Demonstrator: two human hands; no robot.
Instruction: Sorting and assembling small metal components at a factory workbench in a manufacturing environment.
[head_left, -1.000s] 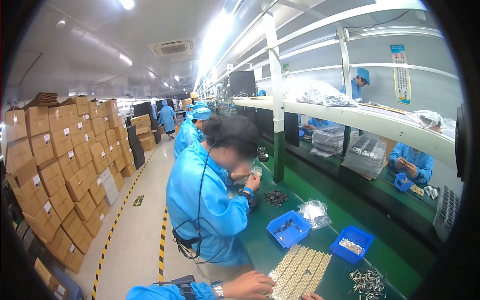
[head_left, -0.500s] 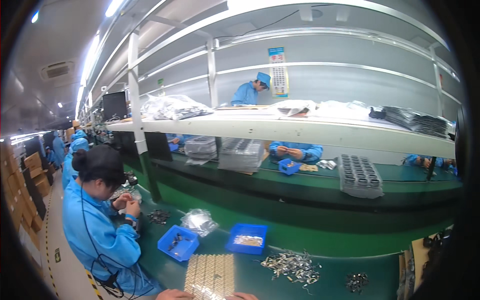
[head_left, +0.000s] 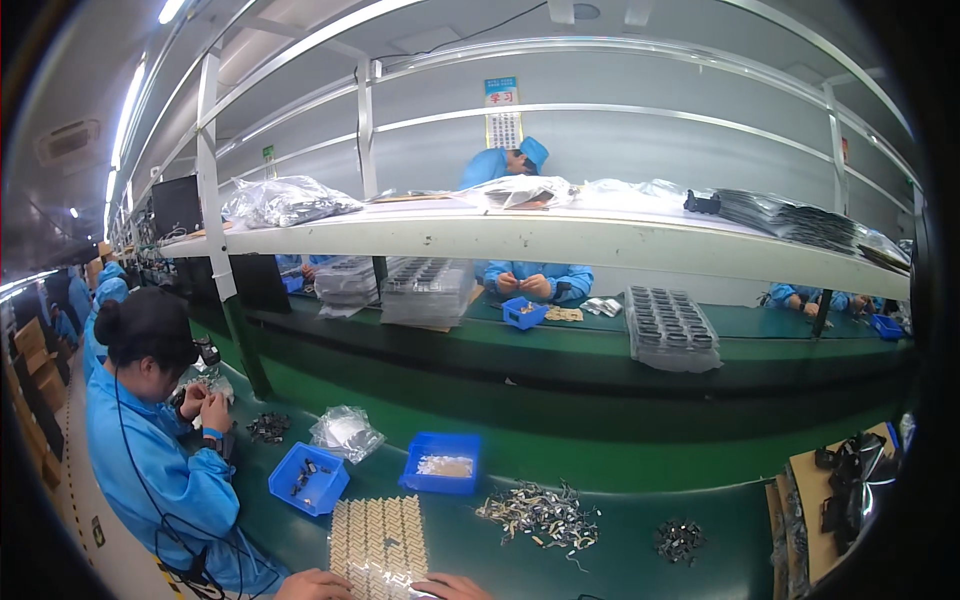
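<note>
A tan sheet with a woven-looking grid of small parts lies on the green bench at the lower edge. Shiny glare, like clear film, covers its near part. At its left edge is my left hand, fingers stretched out onto the sheet. My right hand rests over the right edge, fingers extended and slightly bent; something dark shows under its fingertips, too small to name. Beyond the sheet stand a blue bin with dark small parts and another blue bin with pale pieces.
To the right lie a heap of small metallic and wired parts and a dark pile. A clear plastic bag sits behind the bins. A co-worker in blue works at left. Cardboard pieces stand at far right. A shelf spans above.
The whole view has shifted, so the bench things appear further left and slightly higher. More of both hands shows now, still at the sheet's two sides.
</note>
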